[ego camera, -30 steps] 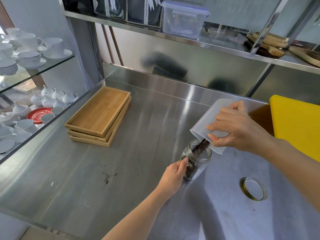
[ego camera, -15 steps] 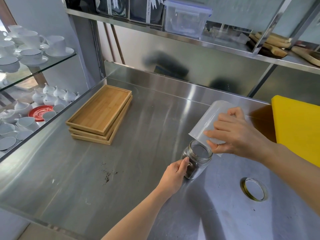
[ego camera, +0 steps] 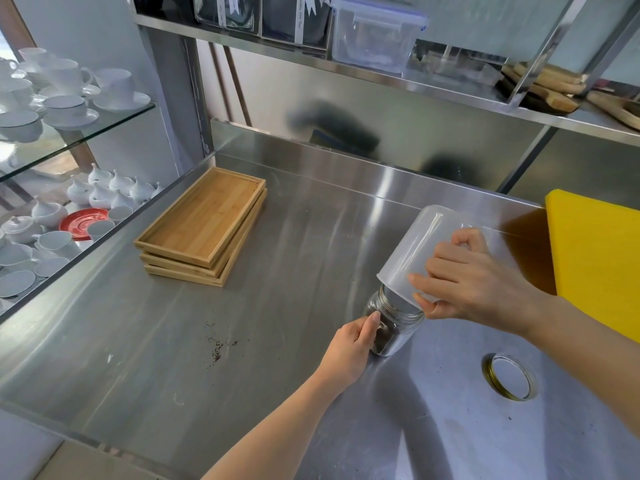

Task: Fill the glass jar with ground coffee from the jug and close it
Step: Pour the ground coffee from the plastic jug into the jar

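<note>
Desk (ego camera: 242,341): brushed steel, raised lip at the back; bears everything listed up to the shelves.
Left hand (ego camera: 349,351): nearest item; reaches in from the lower edge, grip closed round the lower left side of the jar, thumb on the glass.
Jar (ego camera: 393,327): clear glass, upright on the desk, mouth open; dark coffee shows through the lower part. Touches the left hand on its left side; sits directly under the jug's rim.
Lid (ego camera: 510,381): round, metal, gold-edged, lying flat on the desk to the right of the jar, well apart from both hands.
Spilled grounds (ego camera: 216,348): small dark scatter on the desk, left of the jar.
Right hand (ego camera: 474,282): grip clamped on the jug's side, fingers across the near wall, thumb beneath at the rim.
Jug (ego camera: 415,254): translucent white plastic, tipped steeply, base up and away, mouth down over the jar's opening; no marking readable.
Cutting board (ego camera: 595,258): yellow, at the right edge, beyond the right hand.
Trays (ego camera: 204,223): three shallow wooden trays stacked, on the desk's left rear.
Cups and saucers (ego camera: 69,95): white china on glass shelves far left; one red saucer (ego camera: 83,223) on the lower level.
Box (ego camera: 374,32): clear plastic, blue-clipped lid, on the steel shelf above.
Labels (ego camera: 299,15): white strips on dark containers left of the box; writing too small to read.
Wooden boards (ego camera: 540,88): far right on the shelf.
</note>
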The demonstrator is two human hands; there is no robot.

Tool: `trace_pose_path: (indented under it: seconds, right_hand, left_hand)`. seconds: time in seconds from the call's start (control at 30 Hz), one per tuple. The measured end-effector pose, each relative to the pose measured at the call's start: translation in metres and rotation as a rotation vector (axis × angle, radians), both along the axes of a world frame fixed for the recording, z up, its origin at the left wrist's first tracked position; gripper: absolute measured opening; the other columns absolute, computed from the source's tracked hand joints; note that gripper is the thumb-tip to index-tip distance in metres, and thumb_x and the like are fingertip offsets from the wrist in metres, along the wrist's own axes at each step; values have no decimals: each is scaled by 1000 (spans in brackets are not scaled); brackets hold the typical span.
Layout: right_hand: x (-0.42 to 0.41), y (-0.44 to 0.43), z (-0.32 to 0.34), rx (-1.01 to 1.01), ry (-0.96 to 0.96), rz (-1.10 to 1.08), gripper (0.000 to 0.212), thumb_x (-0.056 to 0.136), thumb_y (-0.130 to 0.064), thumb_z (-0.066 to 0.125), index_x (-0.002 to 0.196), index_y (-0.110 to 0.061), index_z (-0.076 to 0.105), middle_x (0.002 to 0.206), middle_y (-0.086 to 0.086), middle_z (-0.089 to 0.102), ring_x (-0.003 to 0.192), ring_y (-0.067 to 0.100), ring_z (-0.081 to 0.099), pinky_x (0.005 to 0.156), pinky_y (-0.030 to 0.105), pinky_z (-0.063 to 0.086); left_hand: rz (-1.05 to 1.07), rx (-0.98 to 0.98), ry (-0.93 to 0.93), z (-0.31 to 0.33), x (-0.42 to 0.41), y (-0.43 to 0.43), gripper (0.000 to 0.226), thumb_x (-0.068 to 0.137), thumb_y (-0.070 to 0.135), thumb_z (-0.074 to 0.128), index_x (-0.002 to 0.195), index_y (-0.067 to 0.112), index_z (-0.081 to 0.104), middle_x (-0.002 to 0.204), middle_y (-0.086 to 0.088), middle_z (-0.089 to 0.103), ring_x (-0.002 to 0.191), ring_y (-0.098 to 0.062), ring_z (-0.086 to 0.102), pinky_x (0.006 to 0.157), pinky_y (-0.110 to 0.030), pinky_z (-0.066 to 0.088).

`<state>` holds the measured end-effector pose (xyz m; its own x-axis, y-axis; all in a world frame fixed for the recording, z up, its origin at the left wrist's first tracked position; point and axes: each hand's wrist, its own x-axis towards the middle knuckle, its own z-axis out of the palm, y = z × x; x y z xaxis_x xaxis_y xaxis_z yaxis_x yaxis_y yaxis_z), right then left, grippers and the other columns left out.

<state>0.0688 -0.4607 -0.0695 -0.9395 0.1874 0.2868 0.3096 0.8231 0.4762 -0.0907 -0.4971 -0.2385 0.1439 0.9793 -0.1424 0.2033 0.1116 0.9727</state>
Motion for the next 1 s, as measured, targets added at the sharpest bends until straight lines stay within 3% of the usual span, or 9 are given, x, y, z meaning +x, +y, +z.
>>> trace_pose_path:
  seconds: [0.13, 0.23, 0.33, 0.43, 0.5, 0.7, 0.83, 1.0]
  right_hand:
    - [1, 0, 0, 7, -10, -2, 16, 81, -17, 49, 95, -9, 50, 73, 10, 66, 82, 23, 46, 70, 41, 50]
    - [0, -2, -3, 26, -15, -13, 7, 89, -13, 48, 94, -9, 50, 70, 10, 65, 80, 22, 43, 72, 41, 44]
    - [-3, -3, -3, 37, -41, -2, 15, 85, -18, 42, 94, -8, 49, 69, 9, 66, 79, 23, 42, 70, 39, 45]
    - [-1, -1, -4, 33, -29, 4, 9, 88, -12, 46, 95, -7, 50, 71, 11, 66, 81, 23, 43, 75, 39, 37]
    - [-1, -1, -4, 18, -34, 7, 17, 83, -16, 45, 96, -7, 50, 72, 12, 66, 82, 23, 42, 76, 39, 33]
    - [2, 0, -7, 29, 4, 8, 26, 76, -11, 65, 97, -8, 50, 72, 11, 66, 82, 22, 43, 77, 38, 34]
    - [3, -2, -8, 15, -46, -23, 56, 54, -14, 85, 98, -8, 50, 75, 11, 67, 84, 22, 43, 78, 36, 34]
    - [7, -3, -11, -16, -10, -39, 57, 55, -13, 85, 100, -9, 49, 86, 10, 62, 85, 21, 44, 81, 36, 34]
  left_hand:
    - [2, -1, -8, 0, 0, 0, 46, 93, 51, 35, 57, 23, 29, 59, 7, 32, 58, -15, 29, 62, -34, 26]
    - [3, 13, 3, 1, 1, 0, 45, 90, 53, 34, 57, 23, 28, 59, 6, 33, 58, -15, 29, 61, -34, 27]
    - [1, 20, -3, 1, 1, 0, 44, 89, 54, 33, 57, 23, 28, 60, 5, 32, 59, -15, 28, 61, -34, 26]
    - [-4, 16, -2, 1, 0, 0, 44, 91, 52, 34, 58, 23, 28, 60, 5, 32, 59, -15, 28, 61, -34, 26]
    - [-2, 13, 3, 1, 0, 0, 45, 91, 51, 34, 58, 22, 28, 59, 6, 32, 58, -15, 28, 61, -35, 26]
    - [-7, 13, 10, 2, -1, 0, 45, 94, 49, 34, 58, 22, 29, 59, 7, 32, 56, -13, 28, 60, -33, 26]
    - [-11, 10, 18, 3, 0, -1, 46, 94, 49, 34, 58, 22, 28, 58, 7, 32, 56, -12, 28, 59, -32, 26]
    - [-14, 10, 31, 3, 0, -1, 46, 96, 48, 34, 57, 23, 29, 57, 8, 32, 55, -13, 29, 60, -32, 26]
